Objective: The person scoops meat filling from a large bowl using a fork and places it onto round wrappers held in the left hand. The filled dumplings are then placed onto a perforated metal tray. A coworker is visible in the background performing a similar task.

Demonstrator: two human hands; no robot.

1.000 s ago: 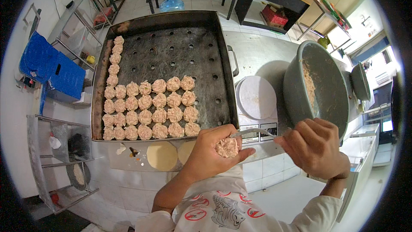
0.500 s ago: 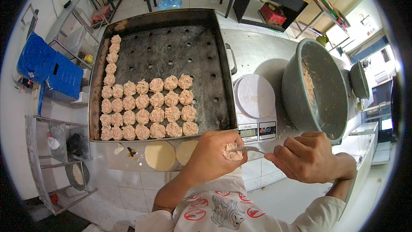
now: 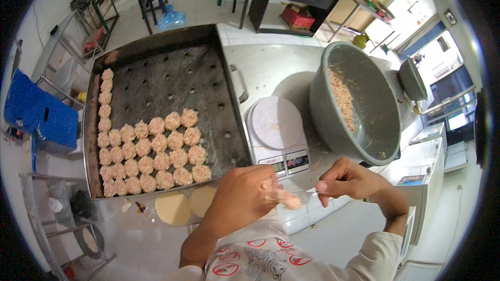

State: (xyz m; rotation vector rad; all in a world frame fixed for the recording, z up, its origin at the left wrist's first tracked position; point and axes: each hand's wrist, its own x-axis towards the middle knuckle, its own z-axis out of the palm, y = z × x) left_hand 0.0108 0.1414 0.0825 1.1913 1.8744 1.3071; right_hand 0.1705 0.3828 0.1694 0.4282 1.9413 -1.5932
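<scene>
My left hand (image 3: 234, 195) is curled around a lump of pale pink minced filling (image 3: 266, 190), in front of the scale. To its right, my right hand (image 3: 350, 181) pinches the handle of a spoon (image 3: 311, 194). Filling on the blurred spoon end meets or nearly meets the lump; I cannot tell which. Several round, rough-topped dumplings (image 3: 146, 164) stand in rows on a dark perforated metal tray (image 3: 172, 86), along its left side and near part. Two flat round wrappers, one pale yellow (image 3: 173, 208) and one partly behind my left wrist (image 3: 202, 201), lie at the tray's near edge.
A white kitchen scale (image 3: 284, 155) with a round top sits right of the tray. Beyond it, a large grey bowl (image 3: 377, 117) leans toward me with filling (image 3: 341, 99) on its inner wall. Blue crates (image 3: 41, 106) and metal racks stand at the left.
My view has turned, so tray and bowl appear further left. The spoon has come away from inside my left fist, drawing filling out to the right. My left hand stays curled.
</scene>
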